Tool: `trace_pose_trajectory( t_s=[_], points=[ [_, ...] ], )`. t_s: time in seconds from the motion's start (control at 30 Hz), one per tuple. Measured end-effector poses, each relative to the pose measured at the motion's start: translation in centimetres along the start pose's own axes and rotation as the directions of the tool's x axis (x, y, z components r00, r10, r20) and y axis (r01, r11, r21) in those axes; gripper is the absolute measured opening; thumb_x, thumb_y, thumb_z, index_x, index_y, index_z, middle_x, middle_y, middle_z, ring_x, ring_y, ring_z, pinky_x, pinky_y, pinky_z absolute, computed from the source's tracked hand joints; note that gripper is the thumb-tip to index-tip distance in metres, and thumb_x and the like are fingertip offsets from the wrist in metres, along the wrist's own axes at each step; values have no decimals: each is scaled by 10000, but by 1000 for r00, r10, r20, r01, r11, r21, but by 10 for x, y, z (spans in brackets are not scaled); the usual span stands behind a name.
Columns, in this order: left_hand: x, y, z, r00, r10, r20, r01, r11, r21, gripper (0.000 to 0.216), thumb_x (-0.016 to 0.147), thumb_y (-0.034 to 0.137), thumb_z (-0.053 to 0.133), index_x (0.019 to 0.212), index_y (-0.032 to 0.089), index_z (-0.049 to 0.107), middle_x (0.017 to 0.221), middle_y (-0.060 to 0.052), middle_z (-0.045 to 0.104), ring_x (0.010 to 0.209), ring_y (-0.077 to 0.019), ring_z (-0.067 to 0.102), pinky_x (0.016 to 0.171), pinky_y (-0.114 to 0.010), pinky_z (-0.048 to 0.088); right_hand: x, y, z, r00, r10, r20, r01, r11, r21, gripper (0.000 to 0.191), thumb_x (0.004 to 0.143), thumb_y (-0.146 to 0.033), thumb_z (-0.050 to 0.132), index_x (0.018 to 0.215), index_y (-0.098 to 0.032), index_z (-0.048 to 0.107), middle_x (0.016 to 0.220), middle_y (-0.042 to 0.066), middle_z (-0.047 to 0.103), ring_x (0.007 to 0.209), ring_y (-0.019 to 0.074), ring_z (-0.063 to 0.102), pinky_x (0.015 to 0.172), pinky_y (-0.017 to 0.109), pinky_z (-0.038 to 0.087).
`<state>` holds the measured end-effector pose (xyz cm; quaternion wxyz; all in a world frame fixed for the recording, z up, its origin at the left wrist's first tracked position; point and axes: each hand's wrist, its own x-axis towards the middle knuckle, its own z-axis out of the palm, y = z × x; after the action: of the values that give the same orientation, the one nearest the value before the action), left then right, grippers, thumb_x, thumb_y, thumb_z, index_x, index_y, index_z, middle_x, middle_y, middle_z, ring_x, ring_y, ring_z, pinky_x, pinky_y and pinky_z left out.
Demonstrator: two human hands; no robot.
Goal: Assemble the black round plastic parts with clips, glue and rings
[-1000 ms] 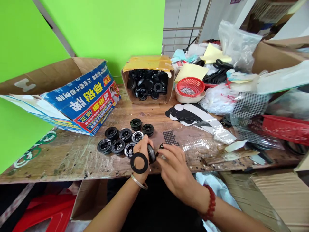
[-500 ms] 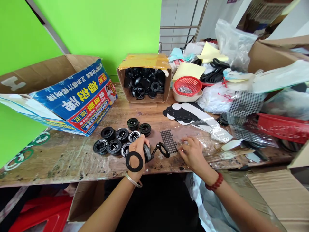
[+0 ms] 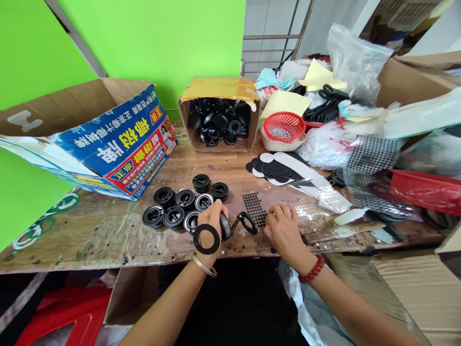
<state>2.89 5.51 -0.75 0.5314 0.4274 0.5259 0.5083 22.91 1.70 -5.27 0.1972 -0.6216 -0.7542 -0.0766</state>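
My left hand (image 3: 211, 222) is closed round a round black plastic part (image 3: 225, 226) with a small loop handle (image 3: 248, 223) sticking out to the right. A flat black ring (image 3: 206, 239) lies against the back of that hand. My right hand (image 3: 283, 228) rests on the wooden bench, its fingers curled at a sheet of small black dots (image 3: 256, 208); what they pinch is too small to see. Several finished black round parts (image 3: 185, 206) lie in a cluster just left of my left hand.
A small cardboard box (image 3: 219, 120) full of black parts stands at the back. A large blue printed carton (image 3: 108, 139) lies at the left. A red basket (image 3: 284, 127), black oval pads (image 3: 277, 169), dotted sheets (image 3: 370, 158), bags and a red tray (image 3: 425, 190) crowd the right.
My right hand left the part in my left hand and moved right onto the bench by the dot sheet. The loop handle now sticks out free. My left hand stayed put.
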Motion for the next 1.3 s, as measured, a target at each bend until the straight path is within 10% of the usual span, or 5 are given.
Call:
trace_pose_trajectory(
  t_s=[0.23,1.3],
  points=[
    [-8,9,6,990,123,65,-132,977,168,466,877,462,475,487,209,449,459,33,416,437,-105,376,462,-245,310,22,-25,-42,976,-7,-216,102,896,432,118,811,-107,589,752,-207,568,980,63,581,998,237,529,906,420,400],
    [-20,10,3,962,215,168,-255,926,277,483,906,466,455,497,209,430,496,20,412,491,-124,385,513,-269,302,40,-51,-50,982,-190,6,176,921,347,157,805,-41,554,737,-180,578,968,100,579,940,244,489,810,404,484]
  ],
)
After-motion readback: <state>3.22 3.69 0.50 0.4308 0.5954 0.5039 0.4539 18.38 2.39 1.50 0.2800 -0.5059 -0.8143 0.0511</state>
